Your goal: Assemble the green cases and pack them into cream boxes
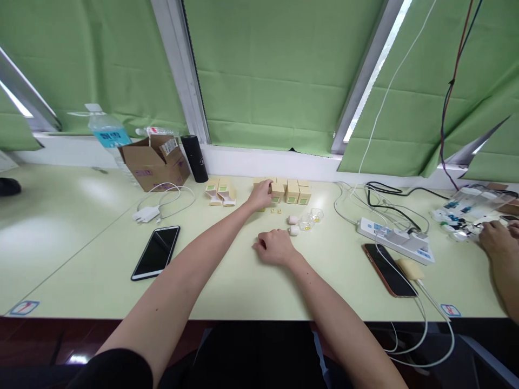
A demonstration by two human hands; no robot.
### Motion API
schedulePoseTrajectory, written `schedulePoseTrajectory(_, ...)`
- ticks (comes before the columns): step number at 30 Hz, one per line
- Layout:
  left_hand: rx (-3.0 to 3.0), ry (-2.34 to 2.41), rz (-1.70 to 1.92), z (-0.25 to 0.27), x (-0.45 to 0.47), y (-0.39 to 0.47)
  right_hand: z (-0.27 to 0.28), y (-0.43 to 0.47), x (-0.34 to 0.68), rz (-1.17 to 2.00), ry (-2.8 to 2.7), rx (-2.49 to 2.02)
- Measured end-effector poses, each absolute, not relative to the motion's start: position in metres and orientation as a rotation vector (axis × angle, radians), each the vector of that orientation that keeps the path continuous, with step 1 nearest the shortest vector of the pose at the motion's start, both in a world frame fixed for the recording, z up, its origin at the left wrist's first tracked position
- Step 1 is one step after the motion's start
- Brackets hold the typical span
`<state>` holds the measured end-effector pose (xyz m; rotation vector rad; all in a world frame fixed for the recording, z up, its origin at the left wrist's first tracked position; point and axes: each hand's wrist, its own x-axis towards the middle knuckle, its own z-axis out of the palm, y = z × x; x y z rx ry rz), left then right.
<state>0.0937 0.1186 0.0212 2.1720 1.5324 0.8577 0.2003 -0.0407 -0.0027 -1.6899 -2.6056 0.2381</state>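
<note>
My left hand (259, 196) reaches forward to a row of small cream boxes (292, 192), covering part of the left ones. Its fingers are bent at the boxes; what they hold, if anything, is hidden. Just below it lie small yellow pieces (275, 210). Nearer to me, my right hand (275, 247) rests on the table, curled into a loose fist whose inside does not show. Beside this fist are two small pinkish-white round pieces (293, 225) and clear plastic shells (311, 219) with yellow bits. Two cream boxes with open flaps (220, 192) stand apart on the left.
A black-screened tablet or phone (156, 252), a white charger (146, 214), an open cardboard box (156, 162), a black cylinder (195, 158) and a water bottle (107, 129) stand left. Right are a power strip (395, 240), cables, another phone (388, 270) and a co-worker's hands (498, 237).
</note>
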Motion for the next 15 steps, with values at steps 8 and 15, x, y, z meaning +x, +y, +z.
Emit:
schedulePoseTrajectory(8, 2.241, 1.652, 0.677, 0.008, 0.116, 0.129, -0.004, -0.04, 0.201, 0.224, -2.617, -1.679)
schedulePoseTrajectory(15, 2.341, 1.756, 0.652, 0.009, 0.1, 0.111, -0.005, -0.04, 0.201, 0.238, -2.612, -1.674)
